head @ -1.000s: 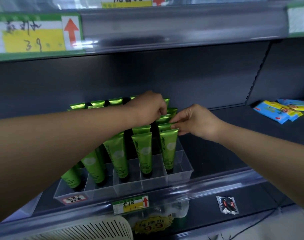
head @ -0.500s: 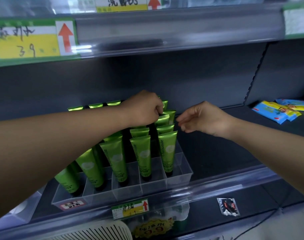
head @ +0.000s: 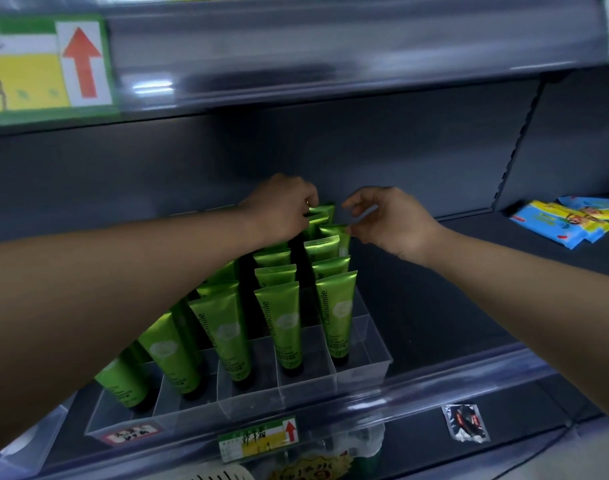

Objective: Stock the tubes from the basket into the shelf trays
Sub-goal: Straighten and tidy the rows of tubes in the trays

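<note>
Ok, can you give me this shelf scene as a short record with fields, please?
tray: clear divided tray on the shelf, green tubes standing cap-down in rows
left: left hand curls fingers over rear tube tops; hold hidden
right: right hand, thumb touching a tube top in the right row
other: blue packets at shelf right; white basket rim below

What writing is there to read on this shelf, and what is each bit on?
"Chamomile": printed down the front of the green tubes.
Red up arrow, handwriting too blurred to read: upper price tag.
Red up arrow, handwriting too small to read: lower price tag.
Red-edged sticker on the tray: unreadable.
Blue packets and small sachet: print too small to read.
</note>
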The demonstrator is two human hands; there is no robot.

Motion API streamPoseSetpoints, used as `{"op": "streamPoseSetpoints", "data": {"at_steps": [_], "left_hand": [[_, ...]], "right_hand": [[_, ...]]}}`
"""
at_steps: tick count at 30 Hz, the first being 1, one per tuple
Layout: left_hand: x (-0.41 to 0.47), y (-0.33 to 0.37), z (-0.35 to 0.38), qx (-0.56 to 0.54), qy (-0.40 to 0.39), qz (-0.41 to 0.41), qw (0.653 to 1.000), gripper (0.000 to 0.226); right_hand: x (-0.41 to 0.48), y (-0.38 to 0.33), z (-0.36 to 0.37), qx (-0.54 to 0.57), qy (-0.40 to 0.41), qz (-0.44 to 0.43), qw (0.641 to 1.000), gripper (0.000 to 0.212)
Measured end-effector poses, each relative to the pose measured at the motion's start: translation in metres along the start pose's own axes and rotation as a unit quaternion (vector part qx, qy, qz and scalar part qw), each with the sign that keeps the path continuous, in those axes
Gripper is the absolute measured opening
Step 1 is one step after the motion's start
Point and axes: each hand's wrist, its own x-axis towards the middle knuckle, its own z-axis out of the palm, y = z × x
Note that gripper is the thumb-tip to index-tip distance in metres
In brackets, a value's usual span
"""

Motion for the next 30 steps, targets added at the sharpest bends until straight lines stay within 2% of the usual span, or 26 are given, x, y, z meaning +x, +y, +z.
{"op": "streamPoseSetpoints", "data": {"at_steps": [4, 12, 30], "left_hand": [[0.001, -0.002, 0.002, -0.010, -0.008, -0.010, 1.000, 0.028], [0.000, -0.003, 0.002, -0.011, -0.001, -0.009, 1.000, 0.028], [0.004, -0.004, 0.003, 0.000, 0.019, -0.024, 1.000, 0.023]], "right_hand": [[0.006, 0.000, 0.009, -0.042, -0.006, -0.004, 0.999, 0.023], [0.011, -0.005, 0.013, -0.019, -0.022, 0.020, 0.999, 0.006], [0.017, -0.017, 0.016, 0.085, -0.109, 0.056, 0.989, 0.017]]}}
